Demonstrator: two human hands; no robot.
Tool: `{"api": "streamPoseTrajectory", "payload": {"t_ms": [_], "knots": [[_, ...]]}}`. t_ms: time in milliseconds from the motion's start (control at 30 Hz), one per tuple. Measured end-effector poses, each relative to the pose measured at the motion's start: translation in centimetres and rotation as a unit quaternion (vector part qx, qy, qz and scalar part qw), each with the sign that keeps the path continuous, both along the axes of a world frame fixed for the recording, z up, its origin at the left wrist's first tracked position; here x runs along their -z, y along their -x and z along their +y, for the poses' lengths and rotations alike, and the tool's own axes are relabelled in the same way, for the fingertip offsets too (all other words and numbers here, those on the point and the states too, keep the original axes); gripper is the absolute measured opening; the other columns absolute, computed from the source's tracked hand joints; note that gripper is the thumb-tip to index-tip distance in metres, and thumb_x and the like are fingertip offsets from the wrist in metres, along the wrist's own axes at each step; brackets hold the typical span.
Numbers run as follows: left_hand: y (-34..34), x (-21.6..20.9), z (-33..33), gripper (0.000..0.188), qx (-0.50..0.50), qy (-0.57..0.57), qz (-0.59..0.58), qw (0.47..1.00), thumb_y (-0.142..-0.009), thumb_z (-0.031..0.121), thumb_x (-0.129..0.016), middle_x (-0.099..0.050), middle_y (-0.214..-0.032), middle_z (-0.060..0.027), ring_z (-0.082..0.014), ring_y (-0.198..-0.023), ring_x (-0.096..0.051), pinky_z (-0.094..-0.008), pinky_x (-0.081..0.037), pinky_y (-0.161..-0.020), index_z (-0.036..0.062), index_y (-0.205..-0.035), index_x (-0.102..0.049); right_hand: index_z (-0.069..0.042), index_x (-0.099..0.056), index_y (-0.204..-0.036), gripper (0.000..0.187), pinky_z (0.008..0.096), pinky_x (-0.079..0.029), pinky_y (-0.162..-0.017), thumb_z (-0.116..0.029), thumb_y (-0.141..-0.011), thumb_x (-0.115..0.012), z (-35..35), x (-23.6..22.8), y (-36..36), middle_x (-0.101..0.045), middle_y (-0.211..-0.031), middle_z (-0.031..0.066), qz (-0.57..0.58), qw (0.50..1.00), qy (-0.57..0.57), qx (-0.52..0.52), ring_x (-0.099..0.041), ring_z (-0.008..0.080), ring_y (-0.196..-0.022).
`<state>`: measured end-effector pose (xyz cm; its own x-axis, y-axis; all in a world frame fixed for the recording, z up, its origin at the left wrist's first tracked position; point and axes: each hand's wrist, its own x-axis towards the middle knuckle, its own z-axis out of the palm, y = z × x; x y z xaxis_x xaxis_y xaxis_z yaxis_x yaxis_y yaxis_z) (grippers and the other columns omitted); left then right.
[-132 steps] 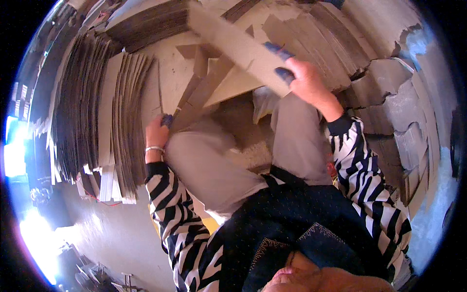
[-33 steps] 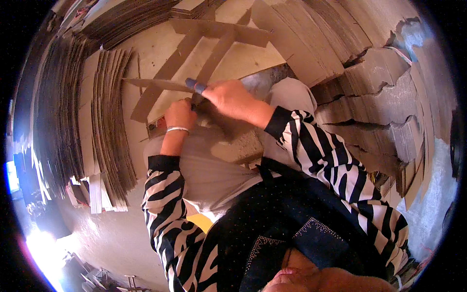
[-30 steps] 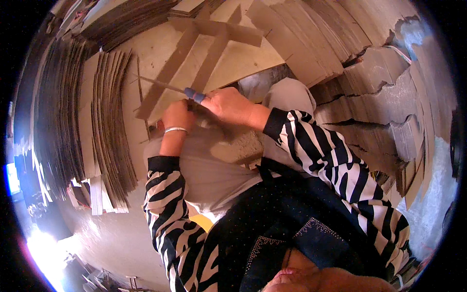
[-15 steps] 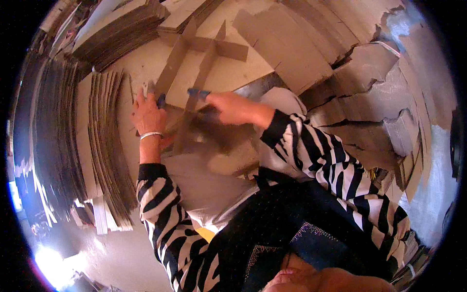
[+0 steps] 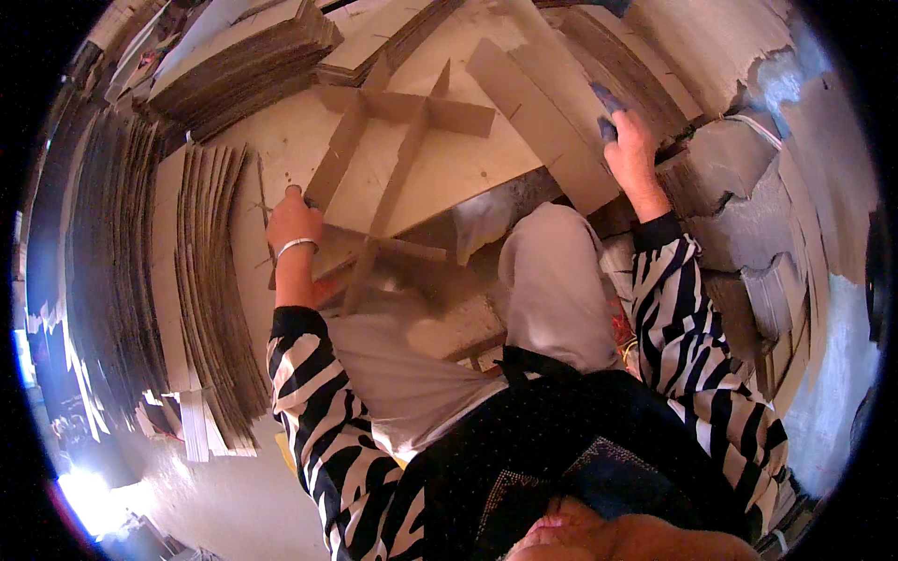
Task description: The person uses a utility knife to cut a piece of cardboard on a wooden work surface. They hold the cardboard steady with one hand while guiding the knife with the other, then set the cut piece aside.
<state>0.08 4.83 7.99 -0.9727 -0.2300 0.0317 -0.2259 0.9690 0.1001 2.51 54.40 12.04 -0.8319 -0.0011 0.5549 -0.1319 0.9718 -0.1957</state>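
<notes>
A partly assembled cardboard divider (image 5: 402, 110) of crossing strips lies on the pale work surface in front of me. My left hand (image 5: 294, 222) has its fingers curled at the divider's near left end and grips a strip there. The exact grip is partly hidden by the hand itself. My right hand (image 5: 630, 154) is away from the divider, over flat cardboard strips (image 5: 543, 117) at the right. Dark covers sit on its thumb and index finger, which are apart with nothing between them. Whether those fingertips touch the cardboard, I cannot tell.
Upright cardboard sheets (image 5: 210, 280) line the left side. Stacked strips (image 5: 248, 65) lie at the far left, with another stack (image 5: 388, 42) at the far middle. On the right are torn-edged cardboard bundles (image 5: 720, 201). My knee (image 5: 557, 271) is beside the work surface's near edge.
My right hand has left the divider's near crossing and moved right and away from me to the flat strips. The left hand's fingers, spread before, are now curled in.
</notes>
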Motion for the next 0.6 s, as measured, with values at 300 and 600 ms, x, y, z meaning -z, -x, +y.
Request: {"api": "streamPoseTrajectory", "payload": {"t_ms": [300, 600], "knots": [[1.0, 1.0, 0.2, 0.027, -0.022, 0.011, -0.039, 0.999, -0.082, 0.019, -0.055, -0.068, -0.098, -0.0166, -0.0367, -0.093, -0.065, -0.0486, -0.051, -0.076, 0.0126, -0.108, -0.06, 0.0, -0.057, -0.107, 0.03, 0.0438, -0.046, -0.079, -0.013, -0.08, -0.061, -16.9, 0.2, 7.3, -0.062, -0.098, 0.0239, -0.186, 0.886, 0.25, -0.343, -0.058, 0.0423, -0.093], [-1.2, 1.1, -1.9, 0.023, -0.023, 0.008, -0.02, 1.0, -0.081, 0.016, -0.055, -0.068, -0.094, -0.0168, -0.037, -0.092, -0.065, -0.0495, -0.051, -0.076, 0.0107, -0.103, -0.06, -0.009, -0.058, -0.103, 0.027, 0.0509, -0.046, -0.073, -0.015, -0.078, -0.062, -18.1, 1.8, 7.2, -0.063, -0.087, 0.0208, -0.247, 0.9, 0.149, -0.327, -0.059, 0.0439, -0.086]]}}
